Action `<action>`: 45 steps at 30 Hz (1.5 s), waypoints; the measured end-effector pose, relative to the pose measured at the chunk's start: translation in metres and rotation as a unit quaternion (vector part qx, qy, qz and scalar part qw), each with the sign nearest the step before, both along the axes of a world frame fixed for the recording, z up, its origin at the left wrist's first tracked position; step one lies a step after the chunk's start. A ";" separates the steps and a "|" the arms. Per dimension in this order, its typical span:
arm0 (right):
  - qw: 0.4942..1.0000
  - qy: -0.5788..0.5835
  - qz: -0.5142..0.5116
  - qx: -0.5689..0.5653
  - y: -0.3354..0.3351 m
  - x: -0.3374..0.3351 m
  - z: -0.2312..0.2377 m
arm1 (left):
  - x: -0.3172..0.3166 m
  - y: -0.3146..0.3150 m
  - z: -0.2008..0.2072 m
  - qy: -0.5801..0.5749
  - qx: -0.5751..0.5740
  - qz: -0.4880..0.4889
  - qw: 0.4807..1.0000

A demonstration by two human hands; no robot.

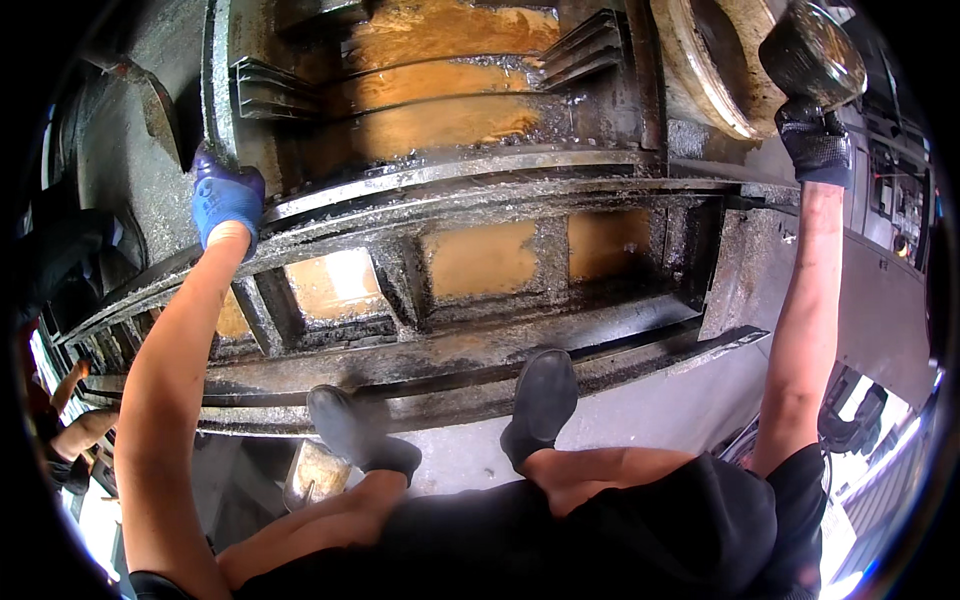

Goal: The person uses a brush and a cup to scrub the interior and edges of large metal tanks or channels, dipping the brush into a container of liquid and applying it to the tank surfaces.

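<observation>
My left hand [228, 195], in a blue and purple glove, is closed on the upright metal edge [217, 90] at the left side of a grimy machine bed. Out to the upper right, my right hand [815, 145], in a dark knitted glove, grips a blackened round pot [812, 55]. The pot is raised and tilted, with its round end toward the right; its contents cannot be made out. Beside it stands a dirty off-white bucket [725, 65]. Brown, murky liquid [450, 85] lies in the bed between my hands, below metal fins [585, 50].
A long metal frame [480, 345], caked with chips, crosses in front of me, with brown liquid [480, 258] in its pockets. My dark shoes [545, 395] rest at its near edge. A stained container [318, 472] is by my left foot. Another person's arm [85, 432] shows far left.
</observation>
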State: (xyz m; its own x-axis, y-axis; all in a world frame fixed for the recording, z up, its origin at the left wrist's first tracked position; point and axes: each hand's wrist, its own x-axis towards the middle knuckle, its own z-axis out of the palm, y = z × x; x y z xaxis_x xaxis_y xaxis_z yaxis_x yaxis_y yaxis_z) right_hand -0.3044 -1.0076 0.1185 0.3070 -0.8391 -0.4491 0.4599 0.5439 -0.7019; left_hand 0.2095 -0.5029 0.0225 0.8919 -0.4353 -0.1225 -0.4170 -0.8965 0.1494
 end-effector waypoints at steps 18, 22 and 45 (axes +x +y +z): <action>0.957 0.194 0.133 -0.167 0.127 -0.023 0.091 | 0.011 -0.002 -0.015 0.011 -0.014 -0.006 1.000; 0.819 0.455 0.317 -0.147 0.199 -0.026 0.076 | 0.018 0.013 -0.016 -0.026 -0.004 -0.024 0.999; 0.334 0.705 0.534 -0.325 0.339 -0.014 -0.112 | 0.021 0.012 -0.016 -0.001 0.021 -0.009 1.000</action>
State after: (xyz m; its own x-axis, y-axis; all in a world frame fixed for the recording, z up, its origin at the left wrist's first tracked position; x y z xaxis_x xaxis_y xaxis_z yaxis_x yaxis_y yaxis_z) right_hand -0.3187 -0.6685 0.0065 0.4550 -0.6497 -0.6090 -0.7905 -0.6096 0.0597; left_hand 0.2310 -0.4914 0.0067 0.8838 -0.4464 -0.1401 -0.4340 -0.8941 0.1109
